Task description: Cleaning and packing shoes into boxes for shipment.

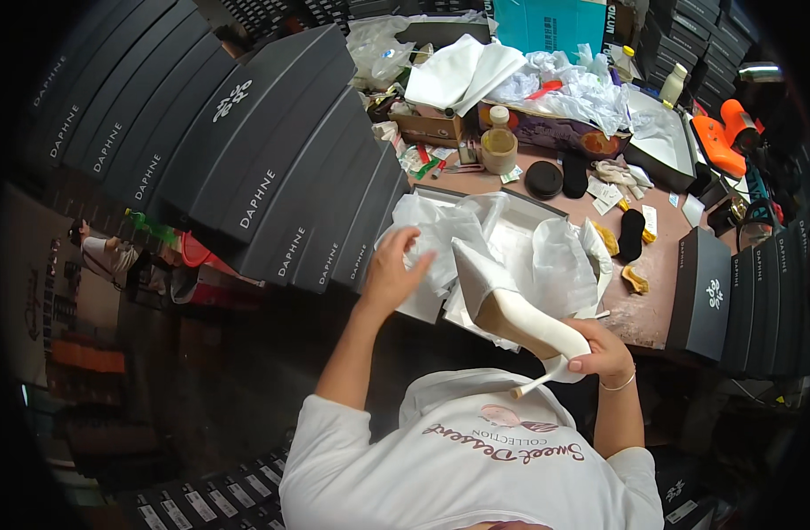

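White pointed stiletto (530,320) in right grip (602,351), crumpled tissue (440,228)

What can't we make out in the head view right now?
All in the head view:
- Some of the right grip's fingertips: behind the white shoe.
- Shoe's inside: turned away, its sole faces the camera.
- Much of the open box's floor: covered by tissue paper and the shoe.
- Left grip touching the paper or not: they overlap, depth unclear.

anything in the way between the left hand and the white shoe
Nothing visible stands between the left hand and the white high-heeled shoe; the crumpled tissue paper seems to lie behind that gap.
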{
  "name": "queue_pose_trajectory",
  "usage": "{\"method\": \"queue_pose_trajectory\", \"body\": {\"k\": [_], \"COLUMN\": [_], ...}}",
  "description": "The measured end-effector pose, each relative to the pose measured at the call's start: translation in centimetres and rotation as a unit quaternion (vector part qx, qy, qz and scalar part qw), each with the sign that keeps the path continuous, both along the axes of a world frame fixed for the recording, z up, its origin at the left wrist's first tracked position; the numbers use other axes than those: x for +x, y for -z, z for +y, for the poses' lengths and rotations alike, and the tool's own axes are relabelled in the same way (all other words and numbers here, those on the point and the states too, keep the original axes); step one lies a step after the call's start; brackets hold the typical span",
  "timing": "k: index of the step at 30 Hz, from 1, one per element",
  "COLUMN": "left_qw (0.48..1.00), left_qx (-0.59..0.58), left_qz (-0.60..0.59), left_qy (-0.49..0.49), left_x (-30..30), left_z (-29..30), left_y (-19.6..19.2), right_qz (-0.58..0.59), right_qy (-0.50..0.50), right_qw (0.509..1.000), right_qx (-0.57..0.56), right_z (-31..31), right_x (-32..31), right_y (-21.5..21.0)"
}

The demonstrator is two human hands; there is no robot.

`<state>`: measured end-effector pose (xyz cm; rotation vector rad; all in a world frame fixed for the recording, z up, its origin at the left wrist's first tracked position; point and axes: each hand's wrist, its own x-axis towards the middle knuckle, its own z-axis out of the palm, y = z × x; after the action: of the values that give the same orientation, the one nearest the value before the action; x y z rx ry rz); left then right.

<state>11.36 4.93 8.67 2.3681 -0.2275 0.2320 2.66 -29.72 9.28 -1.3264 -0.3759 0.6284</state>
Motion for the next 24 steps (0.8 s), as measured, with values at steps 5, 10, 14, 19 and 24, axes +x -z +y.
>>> {"method": "queue_pose_trajectory", "body": {"k": [5,10,14,19,24], "left_qw": [0.99,0.95,0.984,0.968,0.993], "left_qx": [-0.062,-0.242,-0.111,-0.121,0.075], "left_qz": [0.005,-0.014,-0.138,-0.119,-0.068], "left_qy": [-0.126,-0.197,-0.022,0.183,0.063], "left_x": [-3.6,0.8,1.3,-2.6,-0.2], "left_z": [-0.1,0.5,-0.2,-3.3,-0.2], "left_y": [11.0,6.9,1.8,-2.8,-0.2], "right_qz": [0.141,0.005,0.065,0.109,0.136], "right_qy": [0.067,-0.026,-0.027,0.023,0.166], "right_qw": [0.984,0.999,0.997,0.99,0.965], "right_qx": [0.09,-0.033,0.044,0.086,0.148], "right_z": [0.6,-0.5,2.5,6.2,5.3], "right_x": [-0.5,-0.4,0.8,3.5,2.6], "right_y": [-0.3,1.0,-0.1,-0.4,2.9]}}
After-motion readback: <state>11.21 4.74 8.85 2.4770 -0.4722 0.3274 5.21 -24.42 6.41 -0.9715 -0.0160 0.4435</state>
